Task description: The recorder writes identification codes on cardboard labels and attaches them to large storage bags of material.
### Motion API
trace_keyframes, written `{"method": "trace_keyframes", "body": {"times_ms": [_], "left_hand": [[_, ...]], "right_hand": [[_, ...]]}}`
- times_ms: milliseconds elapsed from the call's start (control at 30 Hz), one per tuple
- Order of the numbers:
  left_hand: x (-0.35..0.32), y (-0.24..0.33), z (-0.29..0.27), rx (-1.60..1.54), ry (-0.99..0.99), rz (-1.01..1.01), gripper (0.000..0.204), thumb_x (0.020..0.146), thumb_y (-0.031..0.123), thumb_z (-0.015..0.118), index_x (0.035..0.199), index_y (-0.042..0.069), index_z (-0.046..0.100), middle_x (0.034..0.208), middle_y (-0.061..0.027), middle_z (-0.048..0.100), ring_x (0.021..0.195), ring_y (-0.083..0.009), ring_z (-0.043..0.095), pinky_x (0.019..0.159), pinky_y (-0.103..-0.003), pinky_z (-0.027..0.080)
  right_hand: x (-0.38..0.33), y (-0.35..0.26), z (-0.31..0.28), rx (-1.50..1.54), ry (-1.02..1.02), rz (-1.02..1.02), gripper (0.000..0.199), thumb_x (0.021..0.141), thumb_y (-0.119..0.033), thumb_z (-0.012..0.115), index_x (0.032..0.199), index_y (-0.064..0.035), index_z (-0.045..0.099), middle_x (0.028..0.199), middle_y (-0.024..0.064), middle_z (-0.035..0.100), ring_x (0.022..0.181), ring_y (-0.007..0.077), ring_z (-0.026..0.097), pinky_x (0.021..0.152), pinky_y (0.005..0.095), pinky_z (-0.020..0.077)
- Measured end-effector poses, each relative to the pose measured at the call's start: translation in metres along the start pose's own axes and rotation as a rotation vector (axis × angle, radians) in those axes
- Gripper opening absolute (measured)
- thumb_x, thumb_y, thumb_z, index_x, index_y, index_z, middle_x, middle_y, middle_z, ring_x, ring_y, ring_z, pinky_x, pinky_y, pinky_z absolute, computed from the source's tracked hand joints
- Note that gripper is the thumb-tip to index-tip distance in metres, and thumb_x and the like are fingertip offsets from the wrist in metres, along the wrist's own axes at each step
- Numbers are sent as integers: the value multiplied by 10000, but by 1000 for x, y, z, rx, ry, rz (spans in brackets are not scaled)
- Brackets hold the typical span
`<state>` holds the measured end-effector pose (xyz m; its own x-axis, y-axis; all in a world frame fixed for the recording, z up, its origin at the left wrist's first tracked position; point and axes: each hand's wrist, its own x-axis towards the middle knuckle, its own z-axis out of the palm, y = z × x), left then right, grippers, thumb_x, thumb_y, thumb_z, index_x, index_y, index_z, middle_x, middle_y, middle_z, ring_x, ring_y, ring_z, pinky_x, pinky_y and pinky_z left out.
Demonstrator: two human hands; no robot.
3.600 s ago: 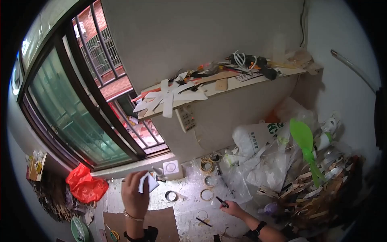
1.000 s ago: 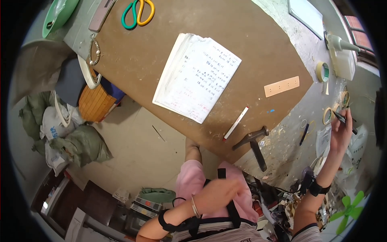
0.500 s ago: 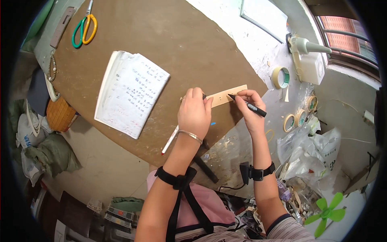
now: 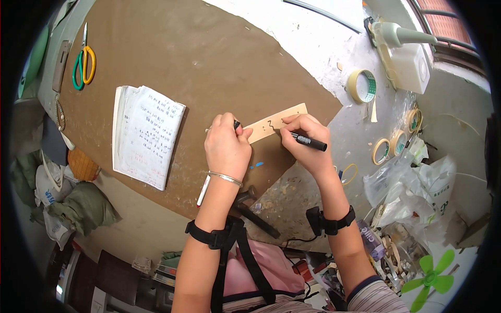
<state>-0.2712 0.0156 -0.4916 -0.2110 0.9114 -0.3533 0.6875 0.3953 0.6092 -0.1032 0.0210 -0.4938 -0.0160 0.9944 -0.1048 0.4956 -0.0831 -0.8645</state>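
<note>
Tan strip (image 4: 269, 127) lies on the brown mat (image 4: 209, 57), between both hands. Far right sits a crumpled plastic bag (image 4: 433, 182), contents unclear, then a white nozzled bottle (image 4: 411, 68). The bent right hand (image 4: 307, 155) grasps a black marker (image 4: 312, 142), tip at the strip; the left hand (image 4: 229, 147), fingers curled, pinches a small black piece (image 4: 237, 124).

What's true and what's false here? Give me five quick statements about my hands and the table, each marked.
1. The right hand holds a black marker. True.
2. The tan strip is unmarked. False: the tan strip carries dark marks.
3. The left hand is at the strip's left end. True.
4. The scissors lie on the notebook. False: the scissors lie apart from the notebook, to its upper left.
5. The notebook is shut. False: it shows a handwritten page.
</note>
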Motion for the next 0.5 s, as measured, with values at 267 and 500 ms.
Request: {"method": "trace_keyframes", "body": {"times_ms": [267,500], "left_hand": [[0,-1,1,29,14,6,297,693,100,719,668,37,430,716,-105,510,672,-314,530,621,-399,428],[0,-3,2,30,23,20,296,688,95,717,669,35,428,714,-103,506,665,-314,522,616,-400,425]], "right_hand": [[6,-3,-6,-63,-57,-17,95,696,-35,680,687,-23,586,690,69,597,606,112,570,537,245,446],[7,-1,-7,13,10,141,101,704,-38,682,691,-25,583,680,46,584,576,94,547,533,228,434]]}}
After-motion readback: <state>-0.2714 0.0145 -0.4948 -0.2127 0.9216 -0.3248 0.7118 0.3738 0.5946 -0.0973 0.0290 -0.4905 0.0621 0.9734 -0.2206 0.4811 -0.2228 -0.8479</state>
